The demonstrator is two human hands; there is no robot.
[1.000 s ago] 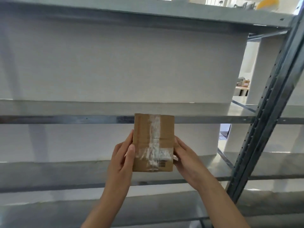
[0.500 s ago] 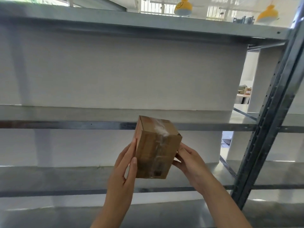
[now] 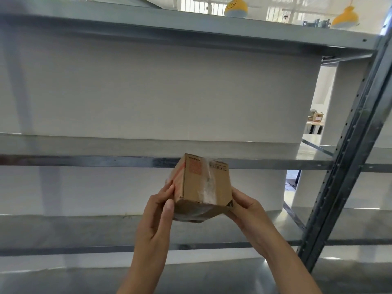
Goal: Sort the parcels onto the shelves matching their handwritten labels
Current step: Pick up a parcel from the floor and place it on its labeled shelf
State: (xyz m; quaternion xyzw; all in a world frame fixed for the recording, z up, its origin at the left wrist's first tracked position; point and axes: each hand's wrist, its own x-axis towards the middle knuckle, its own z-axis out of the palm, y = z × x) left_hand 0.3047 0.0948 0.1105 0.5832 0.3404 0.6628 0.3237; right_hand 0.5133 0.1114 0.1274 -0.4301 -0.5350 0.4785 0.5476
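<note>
You grip the small cardboard parcel (image 3: 203, 187) between your left hand (image 3: 158, 211) and right hand (image 3: 247, 211), tilted, in front of the middle shelf (image 3: 84, 161); the perforated metal upright (image 3: 347, 166) stands to your right, with two yellow lamps (image 3: 235, 6) above the top shelf (image 3: 148, 24)

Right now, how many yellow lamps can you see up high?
2. One yellow lamp hangs above the top shelf near the middle; the other lamp hangs further right, near the metal post. The shelf may hide more.
</note>
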